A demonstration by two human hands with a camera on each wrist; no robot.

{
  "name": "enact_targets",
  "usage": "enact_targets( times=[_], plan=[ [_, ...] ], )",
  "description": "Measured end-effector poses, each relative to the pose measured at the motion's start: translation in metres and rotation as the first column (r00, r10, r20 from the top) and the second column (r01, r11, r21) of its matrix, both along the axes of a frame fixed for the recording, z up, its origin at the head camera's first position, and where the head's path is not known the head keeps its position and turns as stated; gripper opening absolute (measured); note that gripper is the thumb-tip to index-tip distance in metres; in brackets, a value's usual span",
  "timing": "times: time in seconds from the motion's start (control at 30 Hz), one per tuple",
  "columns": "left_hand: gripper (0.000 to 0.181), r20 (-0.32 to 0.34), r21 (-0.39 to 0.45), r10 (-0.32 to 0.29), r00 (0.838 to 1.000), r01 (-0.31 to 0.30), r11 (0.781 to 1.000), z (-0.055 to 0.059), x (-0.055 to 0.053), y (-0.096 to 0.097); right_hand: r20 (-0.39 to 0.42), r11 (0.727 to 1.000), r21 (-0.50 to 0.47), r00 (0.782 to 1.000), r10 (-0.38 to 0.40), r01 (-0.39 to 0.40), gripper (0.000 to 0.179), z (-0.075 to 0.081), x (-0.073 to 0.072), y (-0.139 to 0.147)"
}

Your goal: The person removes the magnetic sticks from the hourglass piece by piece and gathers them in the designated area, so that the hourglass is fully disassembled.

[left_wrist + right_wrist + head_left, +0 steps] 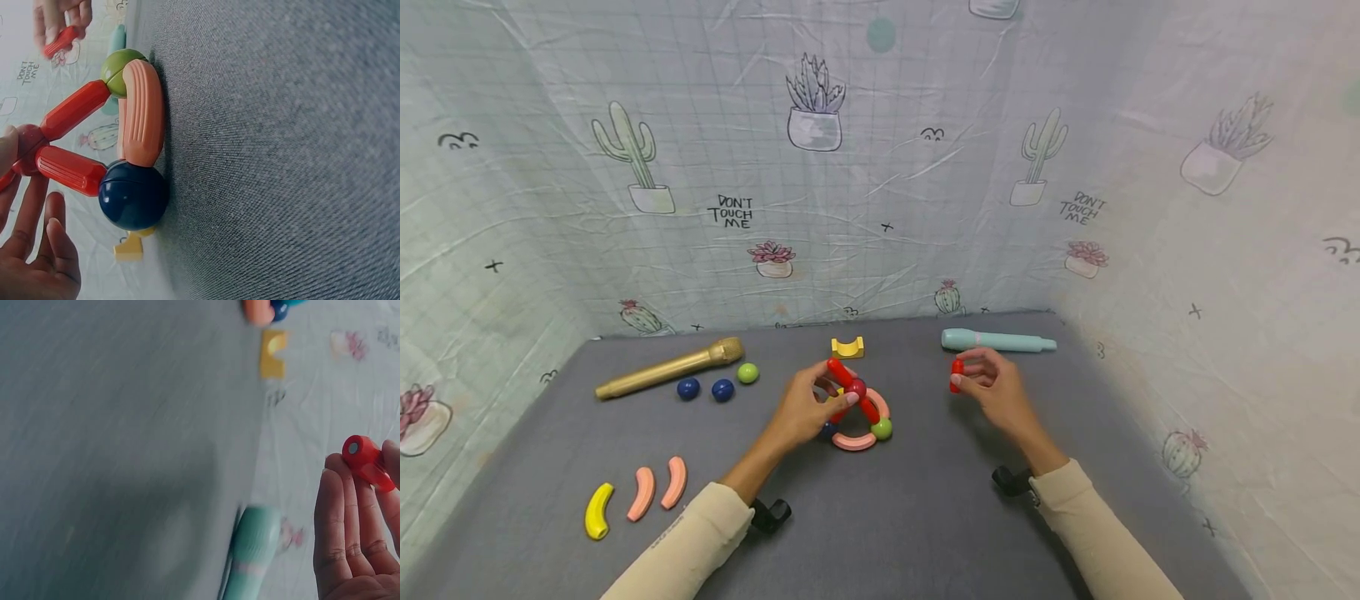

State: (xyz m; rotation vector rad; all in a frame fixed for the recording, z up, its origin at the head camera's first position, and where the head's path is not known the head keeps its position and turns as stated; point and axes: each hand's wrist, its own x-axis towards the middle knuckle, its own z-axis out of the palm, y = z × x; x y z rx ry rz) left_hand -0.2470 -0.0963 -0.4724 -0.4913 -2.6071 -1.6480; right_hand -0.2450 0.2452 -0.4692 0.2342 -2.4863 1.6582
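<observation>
My left hand (801, 410) pinches a red ball (855, 389) at the top of a structure of magnetic sticks and balls. Straight red sticks (76, 110) slope from that ball to a green ball (119, 72) and a dark blue ball (133, 195). A pink curved stick (142, 112) joins these two low at the tabletop. Another red stick (838, 372) points up and away from the red ball. Off to the right, my right hand (1000, 392) holds a loose red stick (362, 459) between thumb and fingers, above the table; a grey magnet shows in its end.
Behind the structure lie a yellow cradle-shaped block (847, 348) and a teal microphone-shaped object (996, 341). On the left are a gold microphone-shaped object (670, 369), blue balls (722, 390), a green ball (747, 372), pink curved sticks (642, 493) and a yellow one (598, 511). Printed cloth encloses the table.
</observation>
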Motion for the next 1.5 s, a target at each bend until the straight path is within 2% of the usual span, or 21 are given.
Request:
enact_targets(
  times=[0.13, 0.33, 0.53, 0.73, 0.93, 1.03, 1.13, 1.27, 1.4, 1.5],
  plan=[
    [0.037, 0.002, -0.012, 0.012, 1.000, -0.012, 1.000, 0.001, 0.001, 0.001, -0.018, 0.992, 0.107, 0.998, -0.059, 0.061, 0.036, -0.005, 0.003, 0.024],
    [0.035, -0.011, -0.040, 0.025, 1.000, -0.025, 0.999, 0.001, 0.002, 0.002, -0.052, 0.956, 0.270, 0.993, -0.104, 0.114, 0.033, -0.009, 0.007, 0.049],
    [0.035, -0.041, -0.047, 0.029, 0.999, -0.031, 0.998, 0.000, 0.002, 0.002, -0.065, 0.895, 0.426, 0.991, -0.118, 0.134, 0.030, -0.010, 0.009, 0.061],
    [0.034, -0.058, -0.051, 0.037, 0.998, -0.040, 0.998, 0.000, 0.003, 0.001, -0.046, 0.824, 0.556, 0.994, -0.100, 0.109, 0.025, -0.010, 0.007, 0.062],
    [0.034, -0.076, -0.058, 0.041, 0.996, -0.046, 0.997, -0.001, 0.004, 0.002, -0.020, 0.785, 0.608, 0.992, -0.128, 0.114, 0.027, -0.013, 0.006, 0.061],
    [0.033, -0.098, -0.062, 0.042, 0.994, -0.048, 0.997, -0.001, 0.004, 0.002, -0.084, 0.774, 0.613, 0.988, -0.133, 0.156, 0.031, -0.011, 0.008, 0.054],
    [0.032, -0.121, -0.062, 0.040, 0.992, -0.048, 0.997, -0.001, 0.005, 0.002, -0.172, 0.781, 0.591, 0.978, -0.119, 0.200, 0.034, -0.008, 0.010, 0.039],
    [0.030, -0.157, -0.072, 0.037, 0.987, -0.049, 0.996, -0.002, 0.005, 0.002, -0.266, 0.824, 0.527, 0.962, -0.071, 0.206, 0.033, -0.003, 0.009, 0.008],
    [0.031, -0.196, -0.097, 0.036, 0.980, -0.056, 0.994, -0.002, 0.006, 0.002, -0.333, 0.883, 0.443, 0.943, 0.001, 0.155, 0.032, 0.007, 0.009, -0.027],
    [0.031, -0.217, -0.106, 0.036, 0.976, -0.060, 0.993, -0.003, 0.006, 0.002, -0.352, 0.914, 0.394, 0.935, 0.054, 0.096, 0.033, 0.016, 0.011, -0.054]
  ],
)
